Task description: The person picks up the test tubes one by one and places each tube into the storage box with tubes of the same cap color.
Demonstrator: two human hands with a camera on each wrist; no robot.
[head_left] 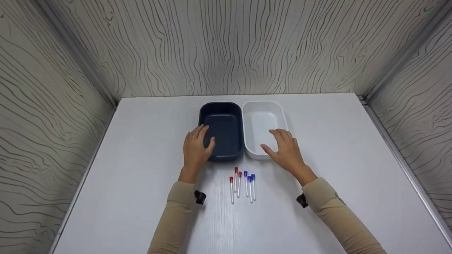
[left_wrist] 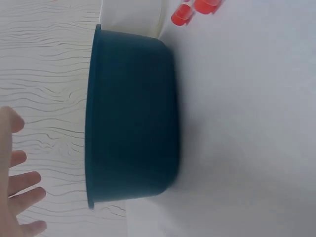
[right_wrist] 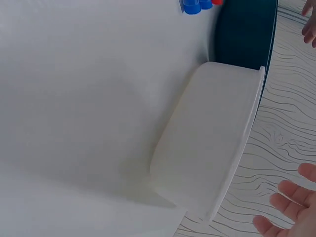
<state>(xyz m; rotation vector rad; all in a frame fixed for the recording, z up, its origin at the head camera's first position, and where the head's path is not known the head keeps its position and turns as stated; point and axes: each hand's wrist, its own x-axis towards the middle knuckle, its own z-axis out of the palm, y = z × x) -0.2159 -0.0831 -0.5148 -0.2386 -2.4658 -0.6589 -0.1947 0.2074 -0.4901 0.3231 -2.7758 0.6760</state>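
A dark blue bin and a white bin stand side by side, long sides together. My left hand hovers at the dark bin's left front rim, fingers spread apart and holding nothing. At the white bin's right front side is my right hand, also empty, its thumb and fingertips over the bin's inside. In the left wrist view those fingers appear above the dark bin's rim. Close in front of the bins lie three red-capped tubes and, to their right, three blue-capped tubes.
All of this is on a white table with wood-grain patterned panels behind it and on both sides. Metal edging runs along the right side. Each wrist wears a small black camera.
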